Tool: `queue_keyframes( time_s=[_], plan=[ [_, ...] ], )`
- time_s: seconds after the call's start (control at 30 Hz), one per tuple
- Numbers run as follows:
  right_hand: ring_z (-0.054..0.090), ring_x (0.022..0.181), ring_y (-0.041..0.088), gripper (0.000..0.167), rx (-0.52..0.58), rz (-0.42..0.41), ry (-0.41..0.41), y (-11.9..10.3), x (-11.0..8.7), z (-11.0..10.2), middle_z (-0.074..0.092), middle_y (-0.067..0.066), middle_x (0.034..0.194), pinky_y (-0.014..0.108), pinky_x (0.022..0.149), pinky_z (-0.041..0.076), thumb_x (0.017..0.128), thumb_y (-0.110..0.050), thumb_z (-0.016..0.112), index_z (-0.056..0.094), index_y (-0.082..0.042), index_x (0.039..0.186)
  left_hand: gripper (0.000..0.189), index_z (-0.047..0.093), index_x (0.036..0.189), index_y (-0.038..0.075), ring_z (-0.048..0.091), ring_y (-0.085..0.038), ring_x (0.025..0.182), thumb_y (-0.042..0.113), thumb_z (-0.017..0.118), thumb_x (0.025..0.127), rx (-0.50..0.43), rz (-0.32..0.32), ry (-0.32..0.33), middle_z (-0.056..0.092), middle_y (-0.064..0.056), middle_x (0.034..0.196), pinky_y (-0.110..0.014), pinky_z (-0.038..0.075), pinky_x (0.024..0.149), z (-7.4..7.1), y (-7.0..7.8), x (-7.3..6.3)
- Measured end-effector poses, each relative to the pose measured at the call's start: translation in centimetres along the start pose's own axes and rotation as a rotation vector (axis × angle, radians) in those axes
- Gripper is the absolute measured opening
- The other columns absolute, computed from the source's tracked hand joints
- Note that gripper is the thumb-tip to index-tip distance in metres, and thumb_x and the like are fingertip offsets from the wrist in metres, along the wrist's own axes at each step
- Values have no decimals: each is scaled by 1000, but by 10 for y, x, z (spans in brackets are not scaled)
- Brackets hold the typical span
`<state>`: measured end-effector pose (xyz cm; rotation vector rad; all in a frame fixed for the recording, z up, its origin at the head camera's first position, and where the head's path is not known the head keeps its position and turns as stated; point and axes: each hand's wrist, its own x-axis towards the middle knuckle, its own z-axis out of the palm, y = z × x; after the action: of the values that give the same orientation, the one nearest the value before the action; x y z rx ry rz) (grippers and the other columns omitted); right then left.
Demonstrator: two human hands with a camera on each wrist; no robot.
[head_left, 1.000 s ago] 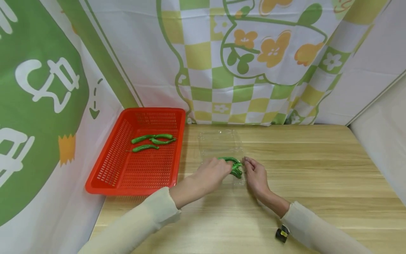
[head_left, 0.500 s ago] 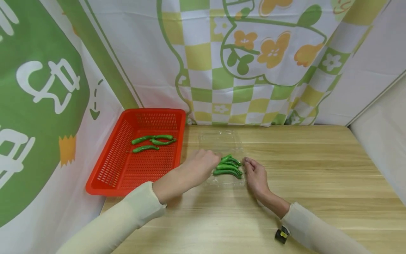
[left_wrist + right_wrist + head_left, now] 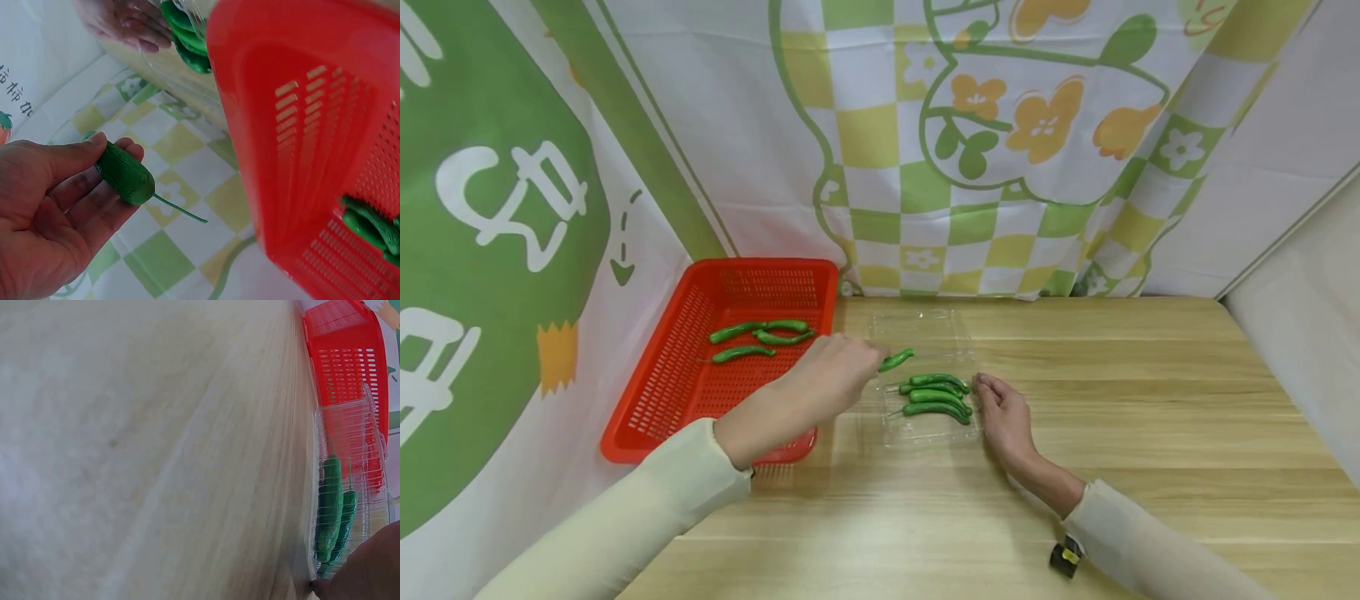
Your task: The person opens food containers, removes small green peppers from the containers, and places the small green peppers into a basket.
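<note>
My left hand [image 3: 820, 375] holds a green pepper [image 3: 897, 360] in the air between the red basket and the clear plastic box [image 3: 925, 435]. In the left wrist view, the thumb and fingers pinch that pepper [image 3: 125, 172], and its thin stem points away from the palm. Several more green peppers [image 3: 936, 398] lie side by side in the box, whose lid [image 3: 920, 333] is folded back. At the box's right edge, my right hand [image 3: 1009, 421] grips the rim with thumb and curled fingers. Only part of the right hand [image 3: 365, 569] shows in the right wrist view.
A red perforated basket [image 3: 655, 454] stands on the left of the wooden table [image 3: 1150, 400], with several green peppers [image 3: 742, 353] in it. A small black object [image 3: 1065, 557] is by the right sleeve. A patterned curtain [image 3: 880, 175] hangs behind the table.
My left hand has moved left and slightly away from me, lifting a pepper out of the box towards the basket. The right hand stays at the box's edge.
</note>
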<state>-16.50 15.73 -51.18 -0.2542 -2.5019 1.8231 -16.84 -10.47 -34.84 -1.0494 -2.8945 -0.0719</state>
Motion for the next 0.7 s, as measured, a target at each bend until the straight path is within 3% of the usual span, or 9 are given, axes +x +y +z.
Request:
queue_keyframes(
  time_s=[0.13,0.3,0.4,0.53,0.7],
  plan=[
    [62,130,30,36,15,7,0,1,0,0,65,24,140,15,95,51,111,-7,50,60,9,141,14,72,98,7,66,-28,61,-5,75,92,-11,-27,-20,74,-9,82,-36,52,49,-5,-9,-4],
    [59,137,35,36,35,0,-4,0,1,0,63,25,142,26,106,50,110,-6,50,59,10,141,14,72,98,6,56,-19,54,-5,77,91,-23,-75,-34,70,-8,75,-28,45,45,-7,-22,-10],
    [60,135,33,36,27,-4,1,0,1,0,64,25,141,20,102,51,110,-5,51,60,10,141,14,71,97,5,52,-17,52,-7,75,91,-34,-85,-27,65,-5,69,-27,42,44,-9,-29,-13],
    [64,121,28,35,30,-4,3,1,2,1,66,25,138,9,85,49,110,-5,51,61,10,139,12,69,94,6,54,-18,53,-2,78,91,-52,-99,-15,63,-4,68,-29,44,45,-14,-38,-15],
    [64,113,26,34,23,-1,7,1,2,1,68,25,135,7,79,48,110,-6,51,62,10,138,15,73,105,3,56,-19,55,1,80,92,-63,-141,-13,68,-8,76,-31,49,48,-19,-52,-17]
  ],
)
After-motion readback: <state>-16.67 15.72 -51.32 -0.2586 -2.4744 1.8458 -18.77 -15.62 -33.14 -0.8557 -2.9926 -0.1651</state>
